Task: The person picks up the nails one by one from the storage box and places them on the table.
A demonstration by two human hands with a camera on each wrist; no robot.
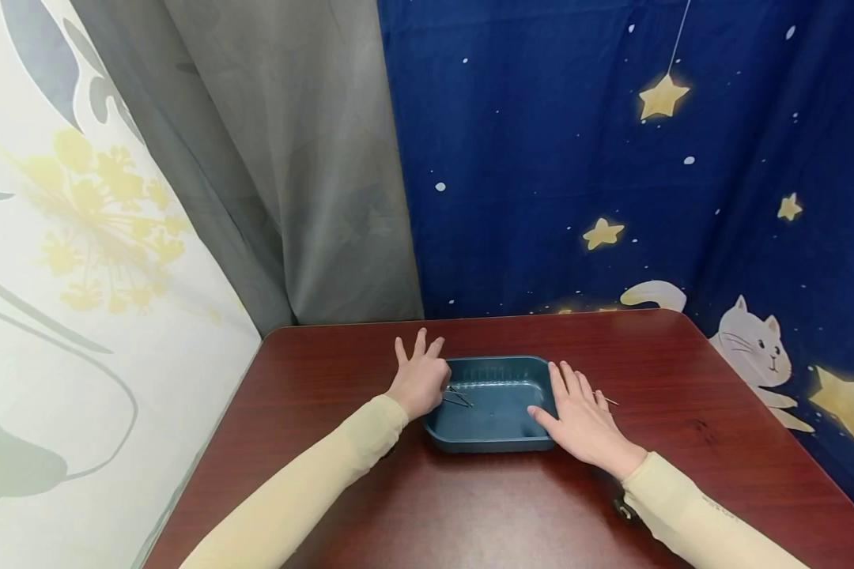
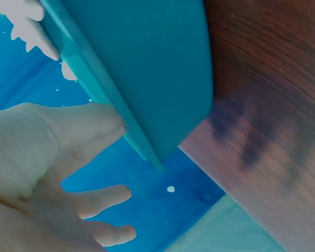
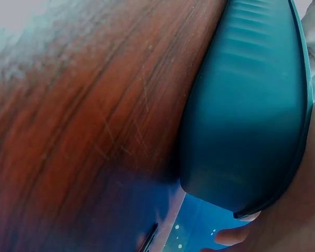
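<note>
My left hand (image 1: 418,379) and right hand (image 1: 583,419), both flat with fingers spread and gripping nothing, bracket the teal tray (image 1: 494,442) to steady it on the table (image 1: 327,379); thin metal pieces (image 1: 459,397) lie inside

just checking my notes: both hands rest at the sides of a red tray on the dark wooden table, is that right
Not quite: the tray is dark teal-blue, not red, as the head view shows. The rest holds: the left hand and right hand rest at its sides on the dark wooden table.
</note>
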